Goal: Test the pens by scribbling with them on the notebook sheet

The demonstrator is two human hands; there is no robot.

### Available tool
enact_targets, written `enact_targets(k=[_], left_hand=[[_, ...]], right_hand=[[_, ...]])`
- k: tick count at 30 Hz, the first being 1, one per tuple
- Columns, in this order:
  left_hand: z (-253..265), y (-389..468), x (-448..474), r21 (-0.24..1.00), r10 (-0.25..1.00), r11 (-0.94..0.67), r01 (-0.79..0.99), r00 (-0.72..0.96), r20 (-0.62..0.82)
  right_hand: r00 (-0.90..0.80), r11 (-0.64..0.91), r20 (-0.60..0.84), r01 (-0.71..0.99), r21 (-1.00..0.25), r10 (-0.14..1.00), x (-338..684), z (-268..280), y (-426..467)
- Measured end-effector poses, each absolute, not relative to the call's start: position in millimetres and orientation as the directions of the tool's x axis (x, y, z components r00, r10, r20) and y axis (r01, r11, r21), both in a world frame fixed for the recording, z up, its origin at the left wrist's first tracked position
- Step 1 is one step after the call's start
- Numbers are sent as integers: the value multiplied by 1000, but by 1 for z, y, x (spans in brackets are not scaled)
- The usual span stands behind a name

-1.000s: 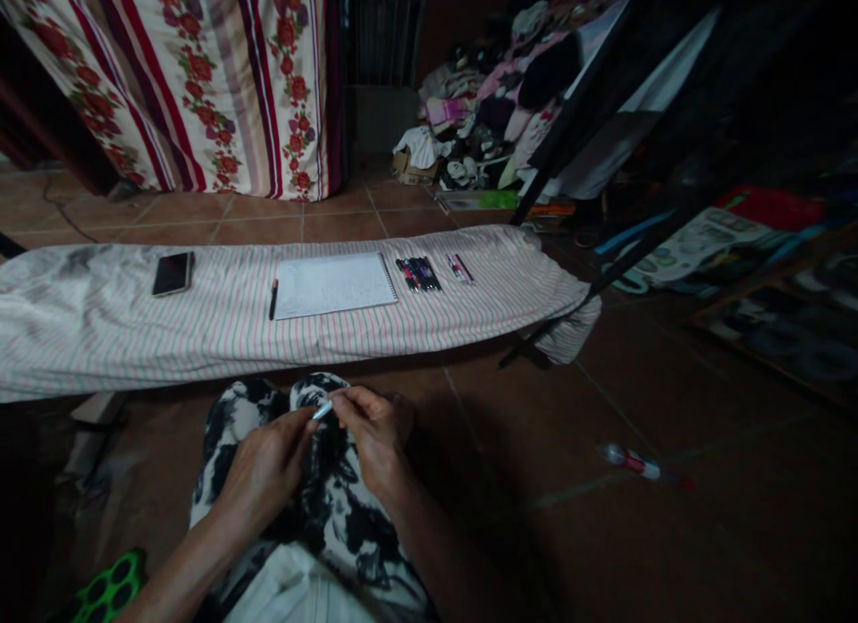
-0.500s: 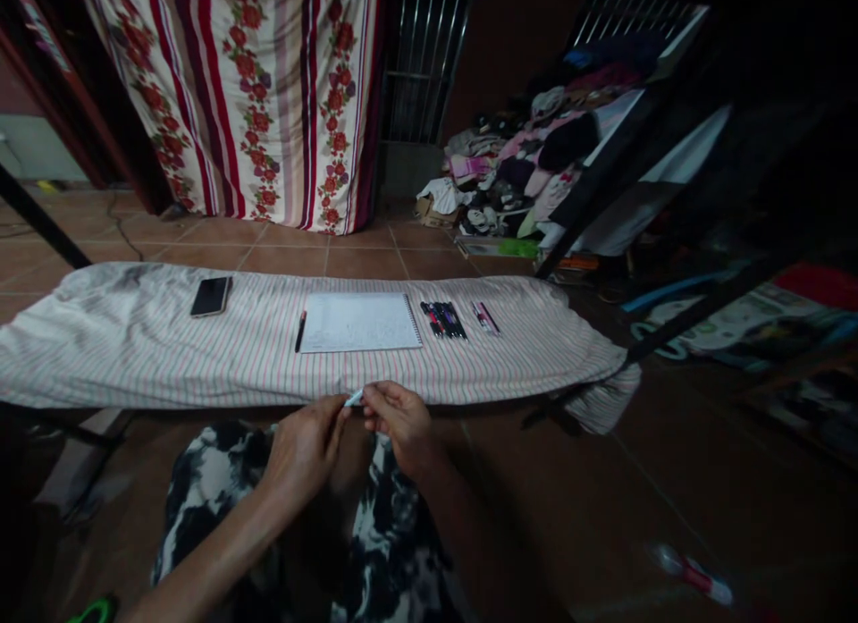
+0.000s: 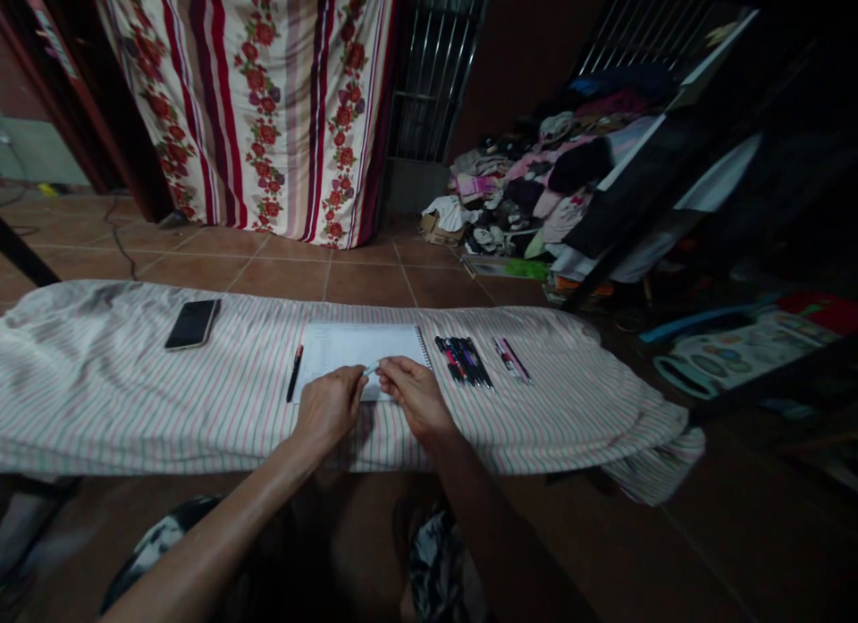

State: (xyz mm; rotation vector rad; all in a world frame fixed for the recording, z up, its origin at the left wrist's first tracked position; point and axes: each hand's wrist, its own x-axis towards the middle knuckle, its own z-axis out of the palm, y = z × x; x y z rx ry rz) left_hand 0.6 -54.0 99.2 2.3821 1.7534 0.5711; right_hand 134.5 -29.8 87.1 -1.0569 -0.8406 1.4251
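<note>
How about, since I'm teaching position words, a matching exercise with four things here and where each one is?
1. Phone
2. Spiral notebook
3. Floral curtain
4. Small pale object

A. Between the lone pen and the dark pens
B. Held by the left hand and right hand
C. Leftmost item on the striped cloth
D. Hanging beyond the cloth

Pairs: 1-C, 2-A, 3-D, 4-B

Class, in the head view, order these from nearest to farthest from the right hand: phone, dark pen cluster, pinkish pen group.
From the right hand:
1. Dark pen cluster: just right of the notebook.
2. Pinkish pen group: farther right.
3. Phone: far left, on the striped cloth.
</note>
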Motion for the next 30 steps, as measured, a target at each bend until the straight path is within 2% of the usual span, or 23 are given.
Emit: enact_targets(k=[3, 5, 8, 11, 15, 19, 25, 30], left_hand=[[95, -37, 3, 256, 936, -310, 916, 246, 252], [88, -29, 4, 268, 938, -297, 917, 228, 260], [75, -19, 4, 367, 957, -259, 894, 186, 223], [66, -7, 2, 492, 977, -215, 844, 177, 122], [62, 4, -2, 589, 979, -189, 786, 196, 52], [58, 6, -5, 568, 979, -195, 800, 194, 63], [52, 3, -1, 437, 967, -256, 862, 233, 105], [59, 3, 2, 455, 969, -242, 857, 235, 73]], right_hand=[[34, -121, -140, -325, -938, 990, 134, 82, -9], [51, -110, -131, -301, -947, 990, 134, 76, 2], [50, -99, -119, -294, -951, 992, 133, 65, 15], [27, -118, -135, -338, -934, 991, 132, 56, 23], [-43, -223, -225, -399, -890, 974, 134, 52, 26], [-116, -299, -276, -438, -848, 954, 137, 50, 24], [-48, -357, -374, -433, -828, 926, 135, 48, 27], [0, -300, -326, -391, -870, 945, 137, 50, 27]])
